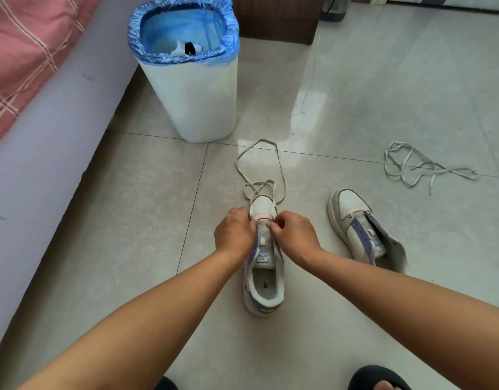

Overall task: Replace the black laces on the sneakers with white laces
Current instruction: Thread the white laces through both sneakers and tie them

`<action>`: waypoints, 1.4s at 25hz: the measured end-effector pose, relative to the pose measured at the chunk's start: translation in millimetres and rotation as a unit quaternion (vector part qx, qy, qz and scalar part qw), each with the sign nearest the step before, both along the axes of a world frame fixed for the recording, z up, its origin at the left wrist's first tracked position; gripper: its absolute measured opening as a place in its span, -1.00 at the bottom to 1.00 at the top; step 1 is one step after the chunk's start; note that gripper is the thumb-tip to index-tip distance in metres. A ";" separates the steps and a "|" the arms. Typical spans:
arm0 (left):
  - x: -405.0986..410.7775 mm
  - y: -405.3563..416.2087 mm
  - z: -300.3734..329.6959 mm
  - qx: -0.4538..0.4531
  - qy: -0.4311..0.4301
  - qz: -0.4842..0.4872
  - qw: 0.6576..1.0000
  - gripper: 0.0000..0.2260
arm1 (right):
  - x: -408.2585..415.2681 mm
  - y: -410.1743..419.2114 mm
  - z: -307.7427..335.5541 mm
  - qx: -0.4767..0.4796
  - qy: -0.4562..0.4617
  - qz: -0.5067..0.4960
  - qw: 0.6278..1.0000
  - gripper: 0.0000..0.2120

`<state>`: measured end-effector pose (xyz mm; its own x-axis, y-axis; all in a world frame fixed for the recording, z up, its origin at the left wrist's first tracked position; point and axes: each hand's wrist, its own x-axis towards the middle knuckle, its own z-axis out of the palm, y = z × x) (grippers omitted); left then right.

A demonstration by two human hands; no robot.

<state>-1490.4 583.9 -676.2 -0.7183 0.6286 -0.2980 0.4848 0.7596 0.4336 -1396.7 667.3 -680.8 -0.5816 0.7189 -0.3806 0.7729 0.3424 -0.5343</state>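
Two bare forearms fill the lower frame, hiding the floor beneath them. Left hand and right hand have curled fingers at the lowest eyelets of the white low-top sneaker at centre; whether they pinch the white flat lace looping beyond its toe is hidden. At right lies the second unlaced white sneaker, with a loose white lace above it. Something black, indistinct, lies in the blue-lined white bin at upper left.
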 end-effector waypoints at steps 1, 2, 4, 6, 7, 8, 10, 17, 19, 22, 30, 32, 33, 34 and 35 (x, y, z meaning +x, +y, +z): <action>4.6 -2.5 -0.2 -0.010 0.011 -0.016 1.000 -0.77 | 0.5 -3.6 -0.9 0.007 -0.001 0.015 1.000 -0.76; 8.9 -4.7 -1.2 -0.027 0.023 -0.040 0.999 -0.73 | 0.5 -6.4 -1.3 0.010 0.002 0.022 1.000 -0.74; 16.4 -8.7 -3.2 -0.066 0.046 -0.091 0.993 -0.69 | 0.2 -10.0 -2.6 0.022 0.018 0.030 0.999 -0.73; 20.0 -9.9 -3.6 -0.068 0.035 -0.081 0.994 -0.70 | -0.5 -10.8 -1.0 0.027 0.035 0.032 0.999 -0.69; 19.2 -9.0 -3.0 -0.054 0.009 -0.052 0.997 -0.71 | -0.7 -10.7 -1.1 0.022 0.050 0.025 0.998 -0.66; 17.4 -7.4 -2.9 -0.036 -0.023 -0.018 0.999 -0.73 | -0.2 -10.5 -1.6 0.022 0.060 0.024 0.998 -0.67; 12.6 -5.1 -2.1 -0.005 -0.083 0.036 0.996 -0.76 | 1.1 -9.8 -2.6 0.042 0.052 0.037 0.997 -0.75; -3.9 -4.0 -2.0 0.049 -0.188 0.039 0.980 -0.90 | -11.3 -6.7 3.8 0.259 -0.055 0.210 0.941 -0.77; -7.0 -4.3 -4.1 0.047 -0.211 0.038 0.976 -0.91 | -17.9 -10.8 11.5 0.270 -0.123 0.275 0.914 -0.75; -8.7 -7.2 -7.9 0.066 -0.242 0.064 0.966 -0.90 | -15.7 -10.1 10.9 0.240 -0.107 0.278 0.924 -0.59; -0.3 -9.1 -6.8 0.114 -0.253 0.114 0.954 -0.93 | -20.8 -7.2 -11.7 0.136 -0.046 0.197 0.970 -0.86; -0.4 -10.5 -7.3 0.113 -0.256 0.109 0.954 -0.96 | -22.8 -12.0 -11.9 0.166 -0.054 0.190 0.966 -0.82; -0.7 -11.1 -6.5 0.113 -0.257 0.105 0.954 -0.96 | -24.3 -13.3 -14.4 0.177 -0.044 0.189 0.965 -0.81; -1.1 -11.9 -5.7 0.113 -0.255 0.099 0.955 -0.93 | -25.8 -14.9 -13.7 0.178 -0.041 0.184 0.966 -0.80; -1.4 -13.2 -5.6 0.112 -0.248 0.089 0.958 -0.90 | -27.7 -16.7 -13.7 0.172 -0.042 0.180 0.968 -0.79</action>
<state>-1491.8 570.7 -681.8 -0.6256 0.5969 -0.5023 0.0483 0.6722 0.7387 -1424.3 650.5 -694.5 -0.7948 0.5688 -0.2114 0.6068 0.7437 -0.2806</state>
